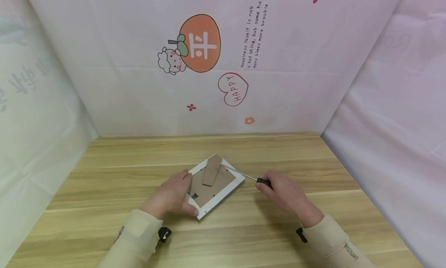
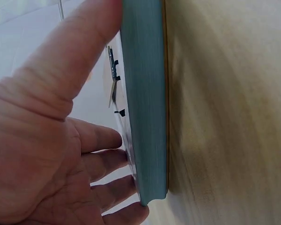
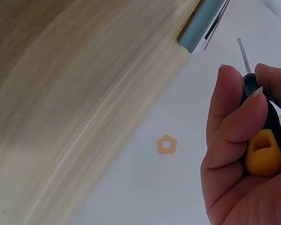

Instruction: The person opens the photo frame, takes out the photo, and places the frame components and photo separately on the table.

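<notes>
A white picture frame point(image 1: 220, 201) lies face down, its brown backing board point(image 1: 223, 179) and fold-out stand point(image 1: 211, 171) facing up. Its side point(image 2: 145, 108) looks teal in the left wrist view. My left hand point(image 1: 172, 194) rests on the frame's left end, thumb near the close corner and fingertips pressed along the back edge. In my right hand point(image 1: 283, 190) I grip a screwdriver point(image 3: 260, 108) by its black handle with a yellow end. Its thin metal shaft point(image 1: 240, 172) points left across the frame, and the tip overlaps the upper part of the stand.
The frame lies on a wood-grain table point(image 1: 104, 190). White printed cloth point(image 1: 139, 101) rises behind it and hangs along both sides. Small dark metal tabs and a hanger point(image 1: 194, 196) sit around the backing's edge.
</notes>
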Tool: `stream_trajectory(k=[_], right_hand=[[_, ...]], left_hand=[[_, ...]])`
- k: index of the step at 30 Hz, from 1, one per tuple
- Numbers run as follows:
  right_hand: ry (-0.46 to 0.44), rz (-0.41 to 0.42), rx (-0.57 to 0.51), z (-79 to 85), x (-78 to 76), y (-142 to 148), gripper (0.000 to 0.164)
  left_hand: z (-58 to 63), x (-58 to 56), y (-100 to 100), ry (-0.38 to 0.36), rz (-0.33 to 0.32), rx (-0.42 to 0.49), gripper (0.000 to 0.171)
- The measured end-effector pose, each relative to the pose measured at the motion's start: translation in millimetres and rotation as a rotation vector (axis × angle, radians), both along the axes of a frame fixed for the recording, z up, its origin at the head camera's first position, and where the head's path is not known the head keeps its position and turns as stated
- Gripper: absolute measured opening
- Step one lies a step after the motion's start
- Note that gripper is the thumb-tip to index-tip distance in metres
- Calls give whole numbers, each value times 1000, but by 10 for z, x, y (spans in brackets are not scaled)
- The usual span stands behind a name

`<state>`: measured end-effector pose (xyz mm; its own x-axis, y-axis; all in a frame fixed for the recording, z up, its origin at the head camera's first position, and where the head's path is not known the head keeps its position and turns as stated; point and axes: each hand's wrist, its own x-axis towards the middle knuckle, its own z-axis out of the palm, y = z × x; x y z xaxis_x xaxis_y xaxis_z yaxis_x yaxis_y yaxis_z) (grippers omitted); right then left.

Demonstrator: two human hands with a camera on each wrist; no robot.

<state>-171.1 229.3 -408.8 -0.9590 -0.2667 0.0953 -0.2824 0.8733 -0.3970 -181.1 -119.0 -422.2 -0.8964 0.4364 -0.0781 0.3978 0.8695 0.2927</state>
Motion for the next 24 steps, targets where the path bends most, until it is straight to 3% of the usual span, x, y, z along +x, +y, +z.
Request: stream_trajectory(k=[7,18,24], right_hand=[[-6,-10,3,-6,5,-6,25],[-4,-5,1,-23,6,-8,26],[-13,-6,-7,-38,2,-4,27]], left_hand=[[-32,3,23,3,22,-25,120],[-60,122,136,53,125,-76,124],[-61,177,194,88,142,-114,123]])
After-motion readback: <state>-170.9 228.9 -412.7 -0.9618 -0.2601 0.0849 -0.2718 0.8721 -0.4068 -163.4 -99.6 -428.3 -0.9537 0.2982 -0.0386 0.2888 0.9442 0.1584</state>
